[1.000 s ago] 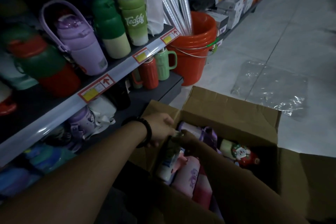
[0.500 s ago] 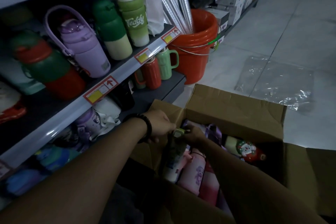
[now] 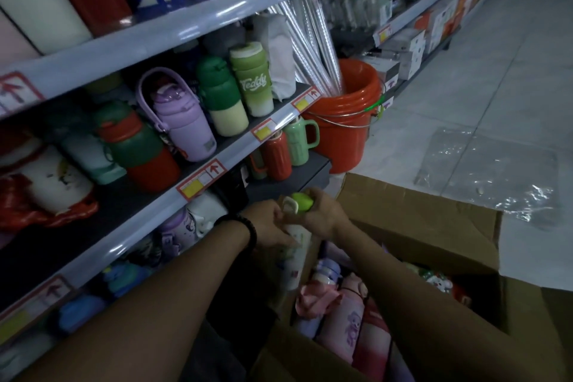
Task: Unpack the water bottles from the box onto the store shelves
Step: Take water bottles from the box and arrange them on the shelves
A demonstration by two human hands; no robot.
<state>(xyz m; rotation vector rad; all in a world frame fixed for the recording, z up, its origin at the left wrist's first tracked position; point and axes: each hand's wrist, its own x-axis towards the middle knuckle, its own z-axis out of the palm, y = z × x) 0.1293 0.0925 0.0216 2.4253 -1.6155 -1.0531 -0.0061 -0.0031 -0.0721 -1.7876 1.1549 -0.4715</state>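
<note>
The right hand (image 3: 324,216) is gripping the green cap of a white bottle (image 3: 299,250), its fingers curling over the top. The left hand (image 3: 271,225), with a black bracelet (image 3: 249,228) on its wrist, is holding the bottle's body from the left side. The bottle is standing roughly upright at the left edge of the open cardboard box (image 3: 418,226), just beside the shelves (image 3: 155,37); whether its base is resting on anything is hidden. More bottles are lying packed inside the box, among them a pink bottle (image 3: 347,322) nearest the camera, a purple bottle (image 3: 325,273) beyond it and a red figure bottle (image 3: 440,284) showing past the right forearm. On the middle shelf to the left, a lilac bottle with a loop handle (image 3: 183,121) and a green "Teddy" bottle (image 3: 252,81) are standing among others. An orange bucket (image 3: 347,133) is sitting on the floor past the shelf end, and a clear plastic sheet (image 3: 490,177) is lying on the tiles at the far right.
</note>
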